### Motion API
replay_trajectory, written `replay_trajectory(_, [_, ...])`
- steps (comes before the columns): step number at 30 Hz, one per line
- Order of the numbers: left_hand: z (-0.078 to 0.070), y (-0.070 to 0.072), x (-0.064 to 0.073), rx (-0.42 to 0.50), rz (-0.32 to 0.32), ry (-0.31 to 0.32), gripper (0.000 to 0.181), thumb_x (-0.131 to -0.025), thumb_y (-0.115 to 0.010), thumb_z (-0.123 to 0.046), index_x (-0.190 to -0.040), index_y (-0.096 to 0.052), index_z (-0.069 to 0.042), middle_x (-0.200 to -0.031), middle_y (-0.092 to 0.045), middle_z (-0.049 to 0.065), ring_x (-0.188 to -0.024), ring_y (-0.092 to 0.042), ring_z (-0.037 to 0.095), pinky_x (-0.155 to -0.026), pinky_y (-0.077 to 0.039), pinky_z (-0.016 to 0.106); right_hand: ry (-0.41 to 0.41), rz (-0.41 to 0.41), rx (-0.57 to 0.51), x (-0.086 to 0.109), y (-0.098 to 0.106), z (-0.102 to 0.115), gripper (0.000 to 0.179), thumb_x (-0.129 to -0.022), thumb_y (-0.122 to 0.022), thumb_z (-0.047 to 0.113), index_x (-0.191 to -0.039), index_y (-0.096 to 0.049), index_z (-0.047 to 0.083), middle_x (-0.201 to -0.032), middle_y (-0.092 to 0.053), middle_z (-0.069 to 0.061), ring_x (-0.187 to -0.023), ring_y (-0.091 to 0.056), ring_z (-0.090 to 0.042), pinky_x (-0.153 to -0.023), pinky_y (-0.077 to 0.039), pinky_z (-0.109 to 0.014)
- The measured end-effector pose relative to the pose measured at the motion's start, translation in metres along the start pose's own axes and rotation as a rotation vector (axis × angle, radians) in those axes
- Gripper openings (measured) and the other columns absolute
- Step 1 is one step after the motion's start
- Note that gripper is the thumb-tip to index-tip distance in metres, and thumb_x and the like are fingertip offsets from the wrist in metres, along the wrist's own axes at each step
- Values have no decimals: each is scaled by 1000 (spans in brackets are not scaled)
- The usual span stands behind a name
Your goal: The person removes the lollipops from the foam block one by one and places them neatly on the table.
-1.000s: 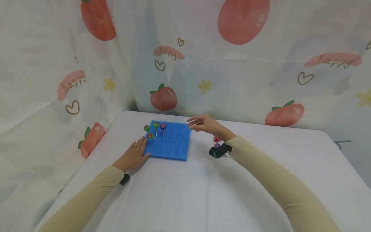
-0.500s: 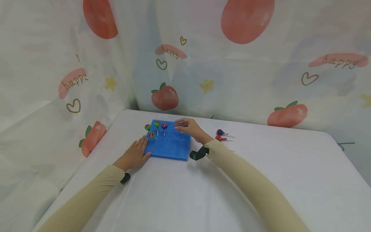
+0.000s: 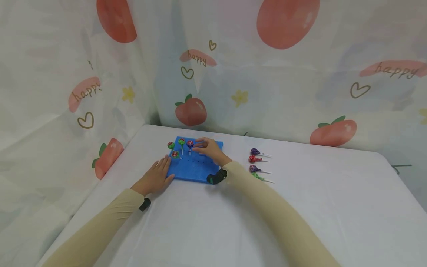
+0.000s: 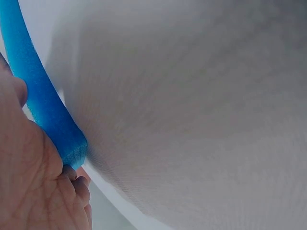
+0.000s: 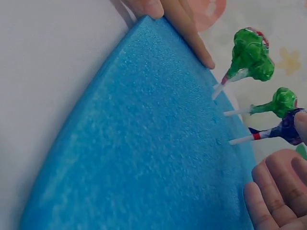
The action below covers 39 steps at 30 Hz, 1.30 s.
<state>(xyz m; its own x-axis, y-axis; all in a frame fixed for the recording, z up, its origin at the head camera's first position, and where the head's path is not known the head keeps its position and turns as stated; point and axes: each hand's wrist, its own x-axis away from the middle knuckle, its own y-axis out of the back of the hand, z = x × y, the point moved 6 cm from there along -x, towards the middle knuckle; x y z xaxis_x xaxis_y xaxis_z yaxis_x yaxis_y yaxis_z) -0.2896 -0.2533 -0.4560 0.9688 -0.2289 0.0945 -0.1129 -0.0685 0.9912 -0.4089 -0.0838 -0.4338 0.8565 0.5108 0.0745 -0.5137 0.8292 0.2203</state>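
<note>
A blue foam board [image 3: 190,171] with rows of small holes lies on the table. Several lollipops stand in its far left part: a purple lollipop [image 3: 189,143], a green lollipop [image 3: 181,141] beside it, and more green ones at the left edge. My left hand [image 3: 154,178] rests flat along the board's left edge, fingers straight and thumb near the front corner. My right hand [image 3: 208,149] is over the board, its fingers extended toward the purple lollipop. In the right wrist view, the thumb [image 5: 301,125] overlaps the purple wrapper, while the other fingers [image 5: 276,189] are loosely bent below.
To the right of the board, several lollipops lie in a column on the white tablecloth, among them a red lollipop [image 3: 253,158] and a green lollipop [image 3: 257,175], sticks pointing right. A patterned curtain [image 3: 273,100] hangs behind and at the left of the table.
My right hand has moved left from beside the board to the purple lollipop, uncovering the lollipops on the tablecloth. The left hand has stayed at the board's edge.
</note>
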Motion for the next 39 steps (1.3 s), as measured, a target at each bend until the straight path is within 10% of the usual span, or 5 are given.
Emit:
replay_trajectory(20, [1,2,-1,-7,10,7,70,-100,-39,-36,-147,-13,9,-155,-11,26,-144,-14,39,-117,-15,53,-88,-56,97,-12,-18,-6,53,-86,-68,22,-133,-50,4,-127,-60,-16,-122,-55,-27,-107,-41,-43])
replay_trajectory(39, [1,-1,-1,-10,-12,-2,70,-100,-40,-35,-146,-14,10,-154,-14,27,-144,-16,40,-116,-16,54,46,-88,141,-12,-22,-3,23,-88,-62,4,-110,-67,-2,-108,-69,-17,-101,-64,-23,-92,-52,-33])
